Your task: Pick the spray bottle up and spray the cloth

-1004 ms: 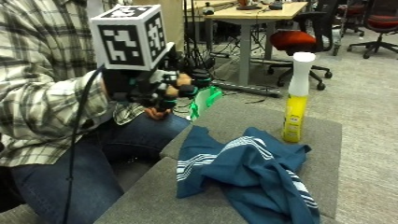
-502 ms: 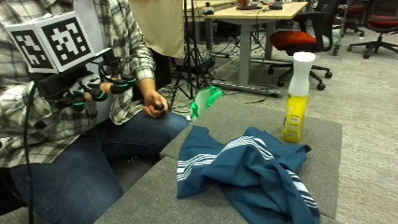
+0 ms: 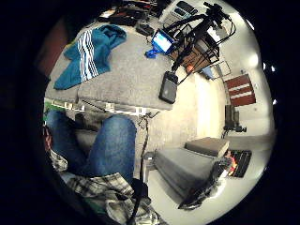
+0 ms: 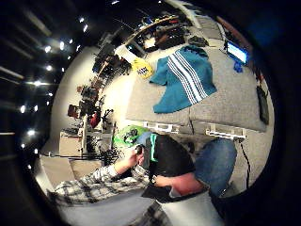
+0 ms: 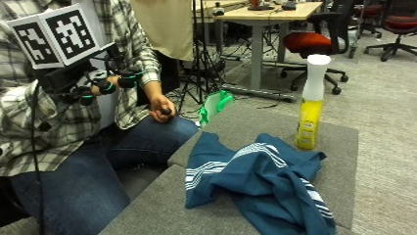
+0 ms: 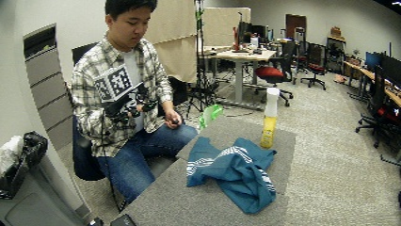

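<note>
No legible text, label, brand, number or sign in any view, spray bottle (image 5: pixel 310 101) label too small to read, cloth (image 5: pixel 261 183) bearing white stripes only, no lettering

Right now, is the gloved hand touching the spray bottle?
Apart. The outside view shows the gloved hand raised by the person's chest, while the spray bottle stands alone on the grey table.

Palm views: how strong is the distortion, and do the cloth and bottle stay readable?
Both palm views bend heavily inside dark rims; the cloth reads clearly in the thumb side view, the bottle only as a yellow smear; the outside view shows it plainly.
</note>
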A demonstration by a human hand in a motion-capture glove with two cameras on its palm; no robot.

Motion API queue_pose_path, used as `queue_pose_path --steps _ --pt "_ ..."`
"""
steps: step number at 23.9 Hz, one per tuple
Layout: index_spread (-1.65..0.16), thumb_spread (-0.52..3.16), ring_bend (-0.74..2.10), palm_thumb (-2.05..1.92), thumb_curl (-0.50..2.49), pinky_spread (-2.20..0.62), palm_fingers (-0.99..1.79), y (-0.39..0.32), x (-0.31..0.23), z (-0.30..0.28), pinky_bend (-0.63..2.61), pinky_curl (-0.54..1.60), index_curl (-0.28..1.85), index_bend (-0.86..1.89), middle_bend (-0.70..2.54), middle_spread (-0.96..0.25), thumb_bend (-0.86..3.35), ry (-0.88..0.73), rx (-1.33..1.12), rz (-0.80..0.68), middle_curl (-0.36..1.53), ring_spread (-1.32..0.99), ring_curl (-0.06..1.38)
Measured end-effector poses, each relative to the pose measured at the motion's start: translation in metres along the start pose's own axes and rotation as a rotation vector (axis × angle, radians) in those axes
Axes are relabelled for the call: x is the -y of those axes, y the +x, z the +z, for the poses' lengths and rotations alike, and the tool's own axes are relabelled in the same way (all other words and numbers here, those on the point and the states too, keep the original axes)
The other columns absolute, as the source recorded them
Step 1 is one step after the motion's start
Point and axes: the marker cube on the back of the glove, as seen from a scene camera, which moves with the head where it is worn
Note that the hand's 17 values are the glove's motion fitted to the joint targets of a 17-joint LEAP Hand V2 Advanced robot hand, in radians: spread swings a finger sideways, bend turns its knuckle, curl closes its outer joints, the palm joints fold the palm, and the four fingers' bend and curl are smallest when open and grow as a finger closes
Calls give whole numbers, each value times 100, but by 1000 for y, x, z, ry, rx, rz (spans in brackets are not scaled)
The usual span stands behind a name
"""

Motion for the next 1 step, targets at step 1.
queue_pose_path --steps 1 --pt "-42 106 24 36 42 24 4 0 0 0 41 27 32 18 18 -11 -2 1 0 0 31 15 30"
